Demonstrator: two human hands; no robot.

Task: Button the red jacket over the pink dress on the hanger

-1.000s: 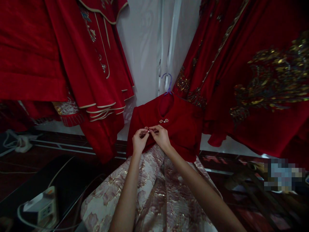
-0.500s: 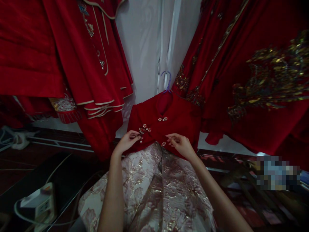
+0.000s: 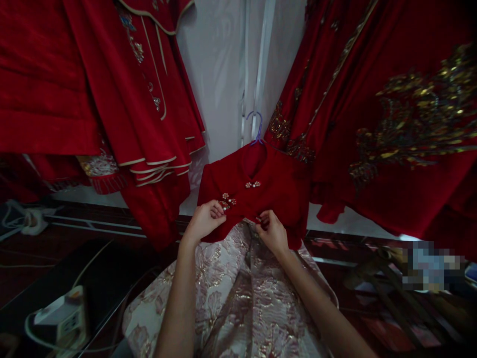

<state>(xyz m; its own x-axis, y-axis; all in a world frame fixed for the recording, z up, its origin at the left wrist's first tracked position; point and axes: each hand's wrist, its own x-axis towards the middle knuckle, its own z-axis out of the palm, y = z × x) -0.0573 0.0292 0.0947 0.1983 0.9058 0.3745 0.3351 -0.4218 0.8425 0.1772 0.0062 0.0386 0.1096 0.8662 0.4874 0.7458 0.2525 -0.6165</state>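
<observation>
A short red top (image 3: pixel 286 199) hangs in front of me on a purple hanger (image 3: pixel 259 128). Pearl-like flower fastenings (image 3: pixel 252 185) sit below its neck, and a jewelled brooch (image 3: pixel 228 200) is on its left side. My left hand (image 3: pixel 207 219) has its fingers curled at the top's lower left, right by the brooch and partly covering it. Pinched at the lower front edge, my right hand (image 3: pixel 273 231) grips the top by a small flower fastening, mostly hidden by the fingers. Beneath the top spreads a pale brocade skirt (image 3: pixel 219 273) with a metallic floral pattern.
Red garments with light piping (image 3: pixel 149 119) hang at the left, and a red gown with gold sequins (image 3: pixel 421 109) at the right. A white power strip (image 3: pixel 70 318) with a cable lies on a black surface (image 3: pixel 40 293) at lower left. White shoes (image 3: pixel 34 221) stand at far left.
My left hand has curled in over the brooch's lower part, covering its dangling piece. My right hand has moved slightly down and closed on the top's lower edge.
</observation>
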